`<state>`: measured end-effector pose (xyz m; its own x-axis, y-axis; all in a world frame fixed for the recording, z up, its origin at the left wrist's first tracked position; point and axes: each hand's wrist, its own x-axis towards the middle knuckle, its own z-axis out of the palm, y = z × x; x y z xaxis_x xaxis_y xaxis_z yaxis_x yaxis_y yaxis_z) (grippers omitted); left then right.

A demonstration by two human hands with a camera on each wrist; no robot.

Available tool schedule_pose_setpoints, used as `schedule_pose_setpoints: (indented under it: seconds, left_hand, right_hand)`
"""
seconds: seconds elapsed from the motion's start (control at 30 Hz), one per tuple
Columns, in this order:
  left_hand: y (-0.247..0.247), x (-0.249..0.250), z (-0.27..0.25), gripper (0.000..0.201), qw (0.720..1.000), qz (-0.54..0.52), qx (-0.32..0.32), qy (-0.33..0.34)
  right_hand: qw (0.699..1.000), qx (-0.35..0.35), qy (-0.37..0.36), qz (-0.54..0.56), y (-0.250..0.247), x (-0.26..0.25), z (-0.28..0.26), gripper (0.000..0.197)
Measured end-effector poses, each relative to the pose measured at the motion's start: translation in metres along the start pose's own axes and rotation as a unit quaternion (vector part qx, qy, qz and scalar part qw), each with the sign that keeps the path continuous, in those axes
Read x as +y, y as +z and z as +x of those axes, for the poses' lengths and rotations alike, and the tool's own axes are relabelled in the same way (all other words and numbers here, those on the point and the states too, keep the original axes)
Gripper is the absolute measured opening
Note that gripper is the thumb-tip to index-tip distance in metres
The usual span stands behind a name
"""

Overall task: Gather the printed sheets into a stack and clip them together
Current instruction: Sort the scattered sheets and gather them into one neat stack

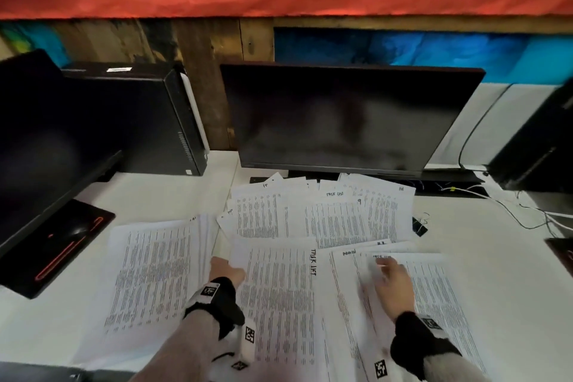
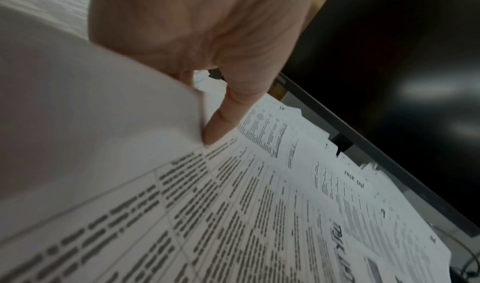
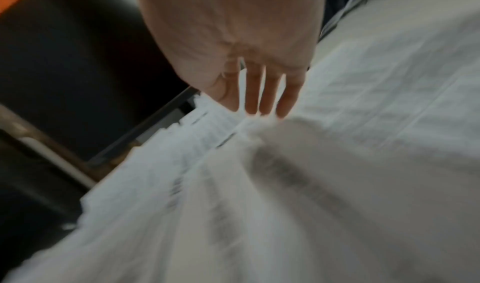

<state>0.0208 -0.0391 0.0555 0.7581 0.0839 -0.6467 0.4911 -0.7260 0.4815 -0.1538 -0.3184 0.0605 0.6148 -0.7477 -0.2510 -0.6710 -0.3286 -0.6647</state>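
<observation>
Printed sheets (image 1: pixel 325 214) lie fanned and overlapping across the white desk (image 1: pixel 496 245), with a neater pile (image 1: pixel 155 273) at the left. My left hand (image 1: pixel 228 267) pinches the left edge of the middle sheet (image 1: pixel 276 295), the one with handwriting along its side. In the left wrist view my left hand (image 2: pixel 205 135) holds that sheet's raised corner (image 2: pixel 103 106) between thumb and fingers. My right hand (image 1: pixel 387 273) lies with straight fingers on the right-hand sheets (image 1: pixel 434 288). It looks blurred, and so do my right hand (image 3: pixel 259 111) and the paper (image 3: pixel 311 184) in the right wrist view. A black binder clip (image 1: pixel 420 225) lies beside the far sheets.
A dark monitor (image 1: pixel 341 121) stands just behind the papers. A black computer tower (image 1: pixel 148 118) and a second monitor (image 1: pixel 40 139) with a red-trimmed base (image 1: pixel 62 245) stand at the left. Cables (image 1: pixel 527 211) run along the right, near another dark device (image 1: pixel 542 139).
</observation>
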Motion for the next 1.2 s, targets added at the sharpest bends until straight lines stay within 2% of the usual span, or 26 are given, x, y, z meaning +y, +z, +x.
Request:
schedule_pose_setpoints:
  seconds: [0.07,0.13,0.2,0.3,0.4,0.47,0.57,0.63,0.7,0.83,0.9,0.97,1.03,1.13,1.2]
  left_hand:
    - [-0.003,0.000,-0.004,0.060,0.999,0.049,0.005,0.015]
    - [-0.005,-0.002,-0.007,0.048,0.995,0.081,0.031,0.039]
    - [-0.006,-0.003,-0.010,0.038,0.990,0.105,0.064,0.064]
    - [-0.004,0.001,-0.013,0.020,0.982,0.069,0.128,0.124]
    - [-0.004,0.009,-0.017,0.015,0.967,-0.034,0.181,0.178]
    - [-0.008,0.011,-0.019,0.013,0.953,-0.117,0.211,0.184]
    - [-0.015,0.005,-0.013,0.009,0.929,-0.235,0.231,0.168]
    - [-0.013,0.003,-0.009,0.009,0.920,-0.296,0.205,0.156]
    - [-0.004,0.008,-0.015,0.012,0.921,-0.308,0.175,0.160]
    - [0.048,0.028,-0.029,0.011,0.955,-0.243,0.096,0.142]
    - [0.077,0.034,-0.027,0.006,0.976,-0.185,0.049,0.105]
    - [0.097,0.040,-0.024,0.034,0.994,-0.095,-0.007,0.054]
    - [0.105,0.049,-0.030,0.060,0.999,-0.033,-0.043,0.000]
    - [0.105,0.064,-0.042,0.077,0.996,-0.023,-0.079,-0.035]
    - [0.108,0.069,-0.040,0.083,0.995,-0.042,-0.080,-0.038]
  right_hand:
    - [0.988,0.039,0.116,-0.091,-0.032,0.026,0.015,0.057]
    - [0.961,0.027,0.233,-0.149,-0.058,0.049,0.024,0.087]
    - [0.949,0.018,0.277,-0.152,-0.063,0.060,0.029,0.094]
    - [0.951,0.069,0.257,-0.156,-0.055,0.065,0.035,0.084]
    - [0.961,0.024,0.224,-0.158,-0.048,0.064,0.044,0.094]
    - [0.964,0.012,0.206,-0.167,-0.041,0.063,0.048,0.100]
    - [0.972,-0.013,0.184,-0.149,-0.040,0.059,0.051,0.097]
    - [0.973,-0.035,0.189,-0.126,-0.043,0.061,0.056,0.096]
    - [0.976,-0.043,0.185,-0.108,-0.045,0.063,0.062,0.096]
    - [0.979,-0.042,0.199,-0.024,-0.043,0.068,0.068,0.082]
    - [0.978,-0.019,0.206,0.019,-0.044,0.067,0.069,0.069]
    - [0.977,0.008,0.215,0.017,-0.046,0.066,0.069,0.058]
    - [0.977,0.014,0.211,-0.013,-0.046,0.063,0.066,0.053]
    - [0.980,-0.012,0.187,-0.073,-0.045,0.057,0.060,0.055]
    - [0.980,-0.035,0.169,-0.097,-0.043,0.054,0.057,0.057]
